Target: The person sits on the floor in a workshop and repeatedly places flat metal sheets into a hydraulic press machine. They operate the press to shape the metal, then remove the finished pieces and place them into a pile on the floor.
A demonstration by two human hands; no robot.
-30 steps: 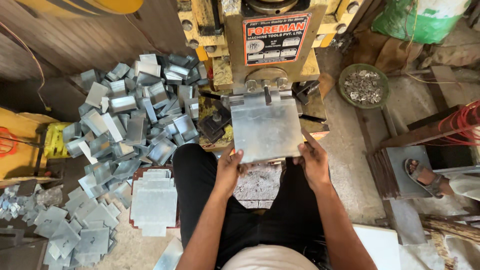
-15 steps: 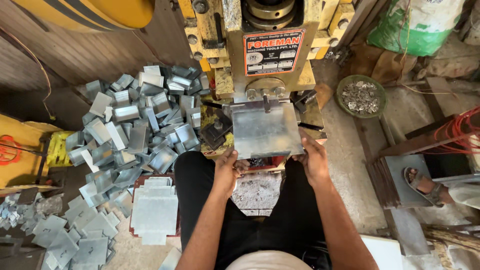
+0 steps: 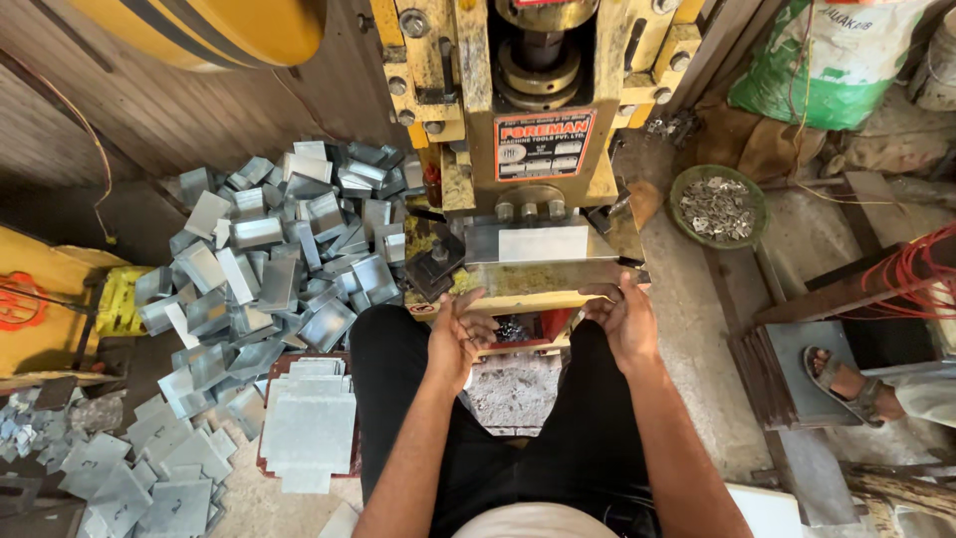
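Observation:
A yellow power press stands in front of me. A flat grey metal sheet lies on its bed under the ram. My left hand hovers just before the bed's front edge, palm up, fingers spread, holding nothing. My right hand is at the right front edge of the bed, its fingertips touching that edge and nothing gripped. I sit with my legs on either side of the press base.
A heap of bent metal boxes lies left of the press. A stack of flat blanks sits by my left knee, with loose cut pieces beyond. Right are a green bowl of scraps, a sack and another person's sandalled foot.
Both hands held the sheet and pushed it forward onto the press bed. They have now let go and drawn back to the bed's front edge.

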